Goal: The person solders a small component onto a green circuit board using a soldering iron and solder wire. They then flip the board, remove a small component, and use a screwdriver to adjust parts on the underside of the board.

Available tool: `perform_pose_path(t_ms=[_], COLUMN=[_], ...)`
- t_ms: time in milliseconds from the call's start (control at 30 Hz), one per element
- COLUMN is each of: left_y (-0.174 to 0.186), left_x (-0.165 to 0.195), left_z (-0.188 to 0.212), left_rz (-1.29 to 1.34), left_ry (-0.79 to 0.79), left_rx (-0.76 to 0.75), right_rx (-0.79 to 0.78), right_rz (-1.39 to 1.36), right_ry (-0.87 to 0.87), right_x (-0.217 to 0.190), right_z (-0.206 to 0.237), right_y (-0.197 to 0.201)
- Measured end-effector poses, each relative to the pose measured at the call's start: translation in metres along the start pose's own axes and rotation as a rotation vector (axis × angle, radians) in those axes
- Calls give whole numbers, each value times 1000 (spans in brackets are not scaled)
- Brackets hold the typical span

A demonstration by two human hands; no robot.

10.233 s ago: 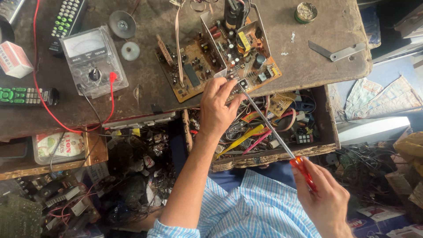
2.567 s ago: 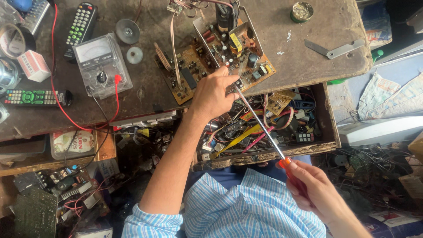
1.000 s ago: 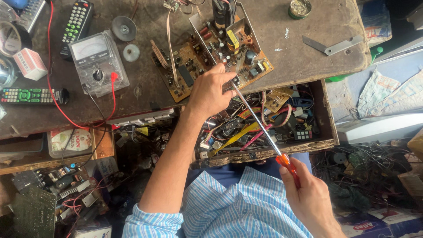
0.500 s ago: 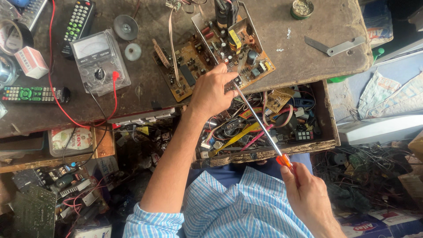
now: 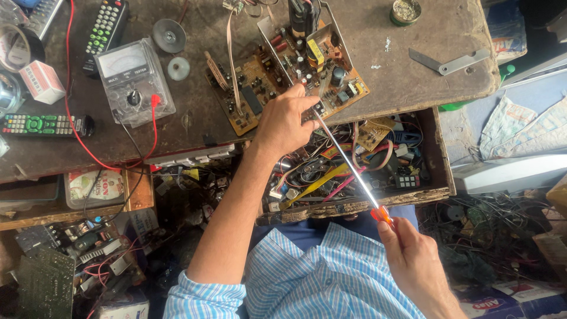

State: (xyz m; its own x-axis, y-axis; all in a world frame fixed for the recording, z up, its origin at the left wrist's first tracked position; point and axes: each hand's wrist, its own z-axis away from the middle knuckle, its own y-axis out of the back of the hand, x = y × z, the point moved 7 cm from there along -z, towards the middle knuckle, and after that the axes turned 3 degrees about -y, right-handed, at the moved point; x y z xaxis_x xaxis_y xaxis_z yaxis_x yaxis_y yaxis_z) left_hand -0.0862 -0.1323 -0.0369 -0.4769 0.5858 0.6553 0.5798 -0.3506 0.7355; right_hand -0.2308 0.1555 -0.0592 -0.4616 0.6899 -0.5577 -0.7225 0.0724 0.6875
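A brown circuit board (image 5: 277, 71) crowded with components lies on the worn wooden bench (image 5: 413, 88). My left hand (image 5: 283, 121) rests on the board's near edge, fingers pinching near the tip of a long screwdriver (image 5: 348, 162). The screwdriver's metal shaft runs down and right to its orange handle, which my right hand (image 5: 413, 260) grips below the drawer. The tip is hidden under my left fingers.
An open wooden drawer (image 5: 440, 177) full of wires and parts sits under the bench edge. A grey analog multimeter (image 5: 133, 80) with red lead, two remotes (image 5: 44, 125), tape roll, small round tin (image 5: 406, 10) and a metal bracket (image 5: 452, 61) lie on the bench. Scrap boards lie lower left.
My right hand has drawn slightly lower and toward me along the screwdriver handle. My left hand stays on the board edge; the view shifted a little.
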Motion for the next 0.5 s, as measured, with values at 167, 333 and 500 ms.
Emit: perform_pose_path(t_ms=[167, 333, 500], left_y=[-2, 0, -1], left_x=[-2, -1, -2], left_z=[-1, 0, -1], left_rz=[-6, -4, -6], left_ry=[20, -16, 10], left_rx=[-15, 13, -10], right_rx=[-55, -72, -90], right_rz=[-26, -72, -107], right_ry=[-89, -71, -93], right_x=[11, 17, 19], right_z=[-3, -6, -7], right_y=[-5, -6, -7])
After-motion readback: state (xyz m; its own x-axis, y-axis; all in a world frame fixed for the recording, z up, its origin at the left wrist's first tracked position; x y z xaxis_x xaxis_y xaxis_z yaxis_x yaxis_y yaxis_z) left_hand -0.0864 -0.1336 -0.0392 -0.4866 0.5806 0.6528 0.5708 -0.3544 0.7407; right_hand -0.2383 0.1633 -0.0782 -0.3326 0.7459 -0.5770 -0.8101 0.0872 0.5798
